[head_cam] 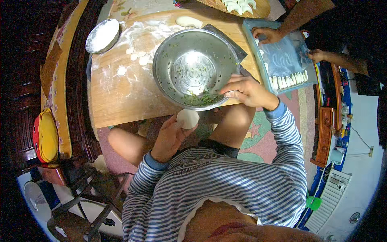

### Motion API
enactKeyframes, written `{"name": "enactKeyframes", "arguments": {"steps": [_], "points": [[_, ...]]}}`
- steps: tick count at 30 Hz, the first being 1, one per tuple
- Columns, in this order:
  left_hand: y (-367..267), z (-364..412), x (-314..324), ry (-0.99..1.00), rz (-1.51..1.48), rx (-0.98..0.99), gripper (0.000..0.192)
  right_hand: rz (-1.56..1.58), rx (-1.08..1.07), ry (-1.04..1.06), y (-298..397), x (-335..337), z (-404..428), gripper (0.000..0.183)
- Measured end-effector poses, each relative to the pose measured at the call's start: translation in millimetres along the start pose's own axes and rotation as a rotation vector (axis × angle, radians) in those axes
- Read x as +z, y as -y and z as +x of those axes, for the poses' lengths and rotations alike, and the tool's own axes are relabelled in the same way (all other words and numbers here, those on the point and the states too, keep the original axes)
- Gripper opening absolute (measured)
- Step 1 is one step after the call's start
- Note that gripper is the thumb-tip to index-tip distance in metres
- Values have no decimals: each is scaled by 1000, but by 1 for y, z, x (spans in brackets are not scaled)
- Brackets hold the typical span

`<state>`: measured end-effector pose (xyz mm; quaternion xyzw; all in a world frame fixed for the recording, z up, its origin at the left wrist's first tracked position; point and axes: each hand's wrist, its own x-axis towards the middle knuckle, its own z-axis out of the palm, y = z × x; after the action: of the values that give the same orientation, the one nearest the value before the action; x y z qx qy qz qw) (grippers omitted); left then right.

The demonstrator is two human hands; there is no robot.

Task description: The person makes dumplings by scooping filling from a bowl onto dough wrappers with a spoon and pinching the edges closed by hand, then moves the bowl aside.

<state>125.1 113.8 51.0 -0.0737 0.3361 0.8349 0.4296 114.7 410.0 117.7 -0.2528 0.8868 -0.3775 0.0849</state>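
My left hand (172,136) holds a round, thin dough wrapper (187,119) below the near rim of a large steel bowl (193,45). Green chopped filling (202,98) clings to the bowl's near inner wall, with small scraps higher up. Over the bowl's right near edge is my right hand (245,90), fingers bent at the rim beside the filling; whether it grips anything is hard to tell. Small dough pieces (144,60) lie on the floured wooden board (121,99) left of the bowl, and an oval dough piece (189,22) lies beyond it.
A bowl of flour (104,34) stands at the board's upper left. At right, another person's hands (269,35) are at a glass-like tray (284,60) with rows of shaped dumplings (288,81). Further dumplings (239,6) sit on a round board (263,9) at the top.
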Motion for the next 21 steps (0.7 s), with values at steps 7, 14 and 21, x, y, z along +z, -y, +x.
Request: {"name": "enactKeyframes", "arguments": {"steps": [7,14,21], "points": [[7,4,13,103,576,253,22,166,154,-102,11,6,-18,22],[9,11,21,342,1613,1049,31,615,365,-394,14,36,-45,25],[23,10,34,163,1078,491,26,573,351,-617,40,66,-61,21]]}}
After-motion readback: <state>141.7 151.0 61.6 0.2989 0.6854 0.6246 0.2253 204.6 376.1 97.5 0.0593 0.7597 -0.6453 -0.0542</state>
